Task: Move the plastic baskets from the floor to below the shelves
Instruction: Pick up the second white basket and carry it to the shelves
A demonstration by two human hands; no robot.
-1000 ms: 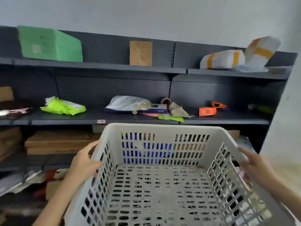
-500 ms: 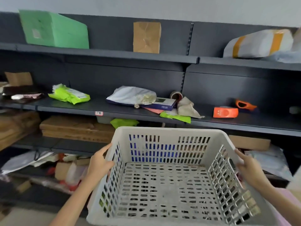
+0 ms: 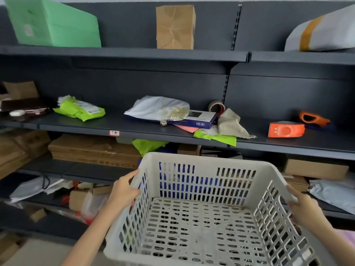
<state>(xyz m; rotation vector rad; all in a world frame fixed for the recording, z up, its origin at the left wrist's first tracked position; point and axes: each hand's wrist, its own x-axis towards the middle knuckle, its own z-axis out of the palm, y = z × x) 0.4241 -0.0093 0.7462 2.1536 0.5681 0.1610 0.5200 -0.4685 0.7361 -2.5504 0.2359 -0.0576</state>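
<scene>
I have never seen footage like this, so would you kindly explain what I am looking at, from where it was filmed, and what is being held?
No machine here: a person wears a wide-angle camera on the head, looking forward and down at their own bare hands. The left hand and right hand each grip a side rim of an empty white plastic basket, held up in front of dark shelves. On those shelves lie a green box, a brown parcel, a bright green bag and an orange tape dispenser.
</scene>
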